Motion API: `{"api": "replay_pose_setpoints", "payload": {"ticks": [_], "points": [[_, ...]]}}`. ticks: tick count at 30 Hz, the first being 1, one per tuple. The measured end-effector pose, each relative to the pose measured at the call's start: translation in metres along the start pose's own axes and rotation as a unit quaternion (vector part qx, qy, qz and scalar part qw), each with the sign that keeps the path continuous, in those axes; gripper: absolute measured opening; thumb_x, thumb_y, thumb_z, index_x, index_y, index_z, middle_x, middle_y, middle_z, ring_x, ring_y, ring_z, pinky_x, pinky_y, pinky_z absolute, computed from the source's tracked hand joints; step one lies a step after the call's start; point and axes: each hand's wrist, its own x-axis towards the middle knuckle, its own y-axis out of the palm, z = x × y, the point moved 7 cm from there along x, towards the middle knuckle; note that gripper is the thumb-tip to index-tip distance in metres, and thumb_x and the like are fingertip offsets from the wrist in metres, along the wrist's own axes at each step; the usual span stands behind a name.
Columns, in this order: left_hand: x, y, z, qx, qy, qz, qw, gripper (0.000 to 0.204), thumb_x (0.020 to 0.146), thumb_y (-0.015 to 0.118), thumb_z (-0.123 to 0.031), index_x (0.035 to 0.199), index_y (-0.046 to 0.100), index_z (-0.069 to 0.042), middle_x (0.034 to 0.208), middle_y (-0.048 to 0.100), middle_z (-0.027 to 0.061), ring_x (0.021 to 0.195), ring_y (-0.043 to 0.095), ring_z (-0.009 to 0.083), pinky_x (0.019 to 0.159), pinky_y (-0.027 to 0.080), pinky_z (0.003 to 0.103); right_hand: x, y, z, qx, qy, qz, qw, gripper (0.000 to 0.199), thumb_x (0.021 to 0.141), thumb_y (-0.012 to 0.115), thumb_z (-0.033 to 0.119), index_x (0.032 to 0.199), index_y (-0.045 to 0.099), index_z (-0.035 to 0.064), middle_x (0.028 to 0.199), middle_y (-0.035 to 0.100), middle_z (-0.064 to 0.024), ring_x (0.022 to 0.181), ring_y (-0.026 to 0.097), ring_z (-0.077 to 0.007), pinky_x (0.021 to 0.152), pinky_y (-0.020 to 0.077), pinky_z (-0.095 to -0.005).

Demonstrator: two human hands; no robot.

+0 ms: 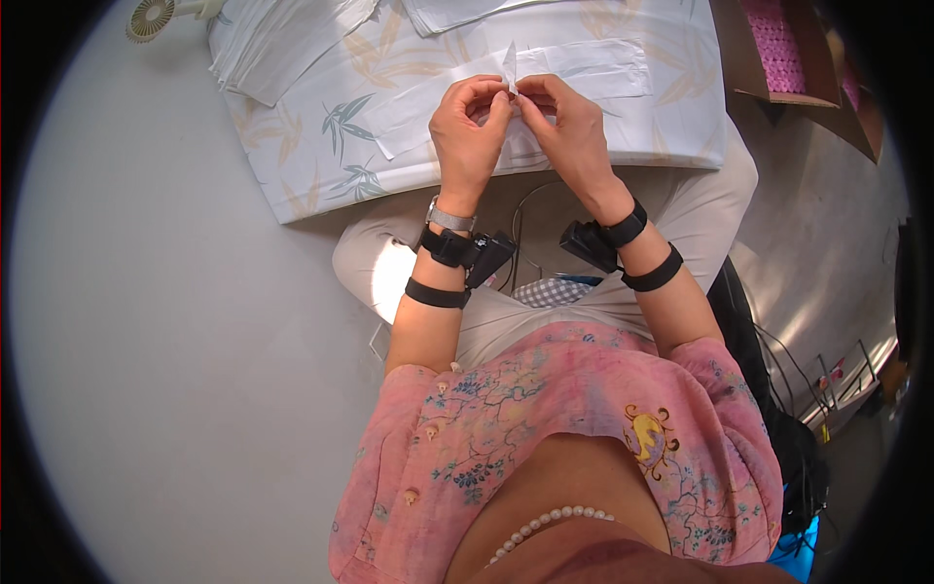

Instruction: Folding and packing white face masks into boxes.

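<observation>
My left hand [467,136] and my right hand [571,131] meet over the near part of the table, fingertips close together. Between them they pinch a small, thin white piece [511,62] that rises to a point; whether it is paper or cloth I cannot make out. Thumb and forefinger of each hand are closed on its lower part. Beneath and behind the hands lies a flat white strip [608,76] of thin material, partly hidden by them.
A leaf-patterned cloth [292,146] covers the table. Layered white sheets [282,49] lie at its far left, more white sheets [467,14] at the far edge. Open cardboard boxes [793,102] with pink contents stand on the right. A small fan [151,18] is at the upper left.
</observation>
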Motion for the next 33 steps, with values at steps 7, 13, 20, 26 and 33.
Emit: {"api": "replay_pose_setpoints", "payload": {"ticks": [7,13,20,26,33], "points": [[0.0,0.003,-0.007,0.036,0.037,0.016,0.999,0.017,0.094,0.076,0.0,0.11,0.074,0.005,0.123,0.071,0.0121,0.103,0.075,0.0181,0.094,0.063,0.031,0.001,0.001,-0.004,0.029,0.022,0.0,0.999,0.018,0.1,0.069,0.009,0.114,0.071,-0.0022,0.102,0.079,-0.0178,0.094,0.08,-0.028,0.082,0.0623,-0.0351],[-0.001,0.006,-0.019,0.114,0.093,0.001,0.989,0.017,0.089,0.079,0.0,0.105,0.076,0.001,0.119,0.073,0.0113,0.095,0.075,0.0167,0.086,0.063,0.029,0.0,0.0,-0.005,0.02,0.031,-0.002,0.999,0.017,0.101,0.068,0.011,0.112,0.071,-0.0021,0.099,0.079,-0.0178,0.091,0.08,-0.0276,0.08,0.0616,-0.0345],[-0.003,0.013,-0.03,0.205,0.175,-0.027,0.963,0.013,0.085,0.078,0.001,0.098,0.074,0.0,0.115,0.073,0.0124,0.084,0.074,0.0201,0.076,0.061,0.031,0.001,-0.001,-0.008,0.037,0.047,-0.01,0.998,0.018,0.101,0.069,0.012,0.111,0.071,-0.0021,0.098,0.079,-0.0174,0.092,0.08,-0.0275,0.08,0.0614,-0.0344],[-0.004,0.016,-0.028,0.223,0.186,-0.035,0.956,0.011,0.086,0.076,0.001,0.096,0.072,0.0,0.113,0.072,0.0133,0.082,0.073,0.0215,0.075,0.06,0.033,0.0,-0.002,-0.01,0.055,0.069,-0.009,0.996,0.017,0.101,0.069,0.012,0.11,0.071,-0.0027,0.099,0.08,-0.0156,0.094,0.08,-0.0247,0.082,0.0615,-0.0337],[-0.003,0.007,-0.019,0.183,0.134,-0.061,0.972,0.011,0.088,0.075,0.001,0.097,0.07,0.001,0.114,0.072,0.0127,0.086,0.074,0.02,0.08,0.062,0.032,0.001,0.0,-0.014,0.086,0.082,-0.01,0.993,0.015,0.102,0.066,0.008,0.11,0.069,-0.0051,0.101,0.079,-0.0151,0.094,0.08,-0.0218,0.083,0.0627,-0.0316]]}}
